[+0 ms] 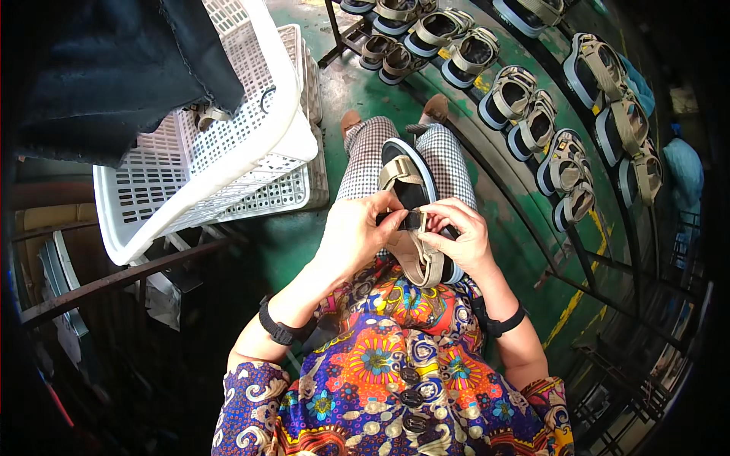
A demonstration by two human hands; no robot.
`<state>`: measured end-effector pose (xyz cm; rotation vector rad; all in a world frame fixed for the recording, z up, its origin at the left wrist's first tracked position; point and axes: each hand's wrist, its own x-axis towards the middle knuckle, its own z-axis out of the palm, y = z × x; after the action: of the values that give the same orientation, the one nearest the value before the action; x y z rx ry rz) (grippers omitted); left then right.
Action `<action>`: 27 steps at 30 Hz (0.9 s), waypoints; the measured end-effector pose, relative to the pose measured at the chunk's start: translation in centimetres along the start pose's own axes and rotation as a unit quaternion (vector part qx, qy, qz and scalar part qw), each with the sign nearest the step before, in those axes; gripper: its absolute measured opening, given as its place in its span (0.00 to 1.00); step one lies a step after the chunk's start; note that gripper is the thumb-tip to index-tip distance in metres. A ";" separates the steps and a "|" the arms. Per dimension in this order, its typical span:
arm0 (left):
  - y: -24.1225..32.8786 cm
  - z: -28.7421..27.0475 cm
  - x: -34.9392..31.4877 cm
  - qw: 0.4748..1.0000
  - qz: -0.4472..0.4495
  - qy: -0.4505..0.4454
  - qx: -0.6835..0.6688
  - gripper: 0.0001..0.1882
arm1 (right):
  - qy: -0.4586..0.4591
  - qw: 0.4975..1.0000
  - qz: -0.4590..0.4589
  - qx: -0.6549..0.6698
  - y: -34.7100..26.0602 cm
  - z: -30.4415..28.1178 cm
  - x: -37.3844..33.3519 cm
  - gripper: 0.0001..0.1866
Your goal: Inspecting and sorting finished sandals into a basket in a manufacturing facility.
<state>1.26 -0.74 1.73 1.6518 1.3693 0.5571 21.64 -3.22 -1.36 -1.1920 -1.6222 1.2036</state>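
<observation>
A beige strappy sandal (417,262) with a dark footbed and a pale grey sole edge rests on my lap, over my checked trousers. My left hand (359,228) pinches the dark end of the sandal's ankle strap between thumb and forefinger. Opposite it, my right hand (461,234) grips the beige part of the same strap near its buckle or loop. Both hands meet over the middle of the sandal, and their fingers partly hide the fastening. The sandal's toe end points away from me.
White plastic baskets (285,144) are stacked at the left, with dark cloth (114,68) over the upper one. Rows of similar sandals (506,95) stand on metal rack rails (525,213) at the right. A rusty metal bar (122,281) runs along the left.
</observation>
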 end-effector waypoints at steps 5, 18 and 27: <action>-0.1 0.5 -0.4 1.000 0.001 0.030 -0.003 0.07 | 0.000 1.000 -0.013 -0.021 0.0 0.2 0.0 0.19; -0.2 -0.1 0.3 0.994 -0.049 -0.074 -0.063 0.07 | -0.009 0.999 -0.019 -0.025 -0.1 0.4 -0.2 0.20; 0.2 0.7 0.9 0.990 0.100 -0.085 0.041 0.13 | -0.020 0.959 0.187 0.214 1.0 -0.4 -0.6 0.20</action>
<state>2.15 -0.17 1.34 1.8724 1.1230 0.4677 22.41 -3.58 -2.27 -1.2204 -1.1043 1.7232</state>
